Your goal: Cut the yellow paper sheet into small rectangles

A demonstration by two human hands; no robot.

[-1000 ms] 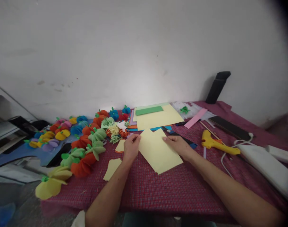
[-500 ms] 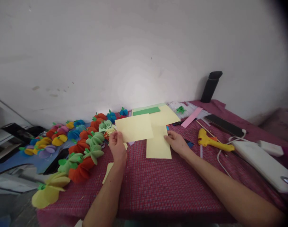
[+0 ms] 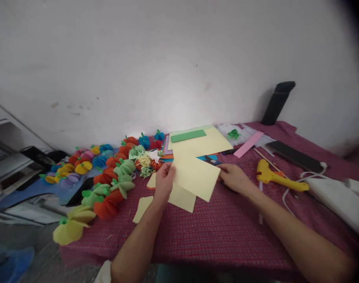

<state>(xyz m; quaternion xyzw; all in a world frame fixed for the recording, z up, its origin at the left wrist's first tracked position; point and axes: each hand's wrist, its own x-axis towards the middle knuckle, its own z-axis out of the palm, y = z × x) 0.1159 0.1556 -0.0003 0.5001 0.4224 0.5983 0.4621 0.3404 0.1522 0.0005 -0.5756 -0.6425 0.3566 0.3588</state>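
Note:
My left hand (image 3: 164, 181) is closed on two pale yellow paper pieces. The upper paper piece (image 3: 197, 177) lies slantwise over the lower paper piece (image 3: 182, 197), which is partly covered. Just right of the papers, my right hand (image 3: 234, 179) has its fingers closed on dark-handled scissors (image 3: 212, 160). Their blades point up and left behind the paper, and the handles are mostly hidden by the hand. Beyond both hands lies a large pale yellow sheet (image 3: 217, 141), with a green strip (image 3: 188, 136) on it.
Colourful paper pumpkins (image 3: 108, 200) crowd the left side, with a pile of paper curls (image 3: 147, 161) nearby. On the right lie a yellow glue gun (image 3: 281, 179), a pink strip (image 3: 248, 144), a black phone-like slab (image 3: 294, 156) and a white box (image 3: 335, 200). A black bottle (image 3: 278, 103) stands behind.
My left hand now holds both yellow pieces, turned and overlapping. My right hand has let go of the lower piece, moved right and taken hold of the scissors. The view has shifted slightly.

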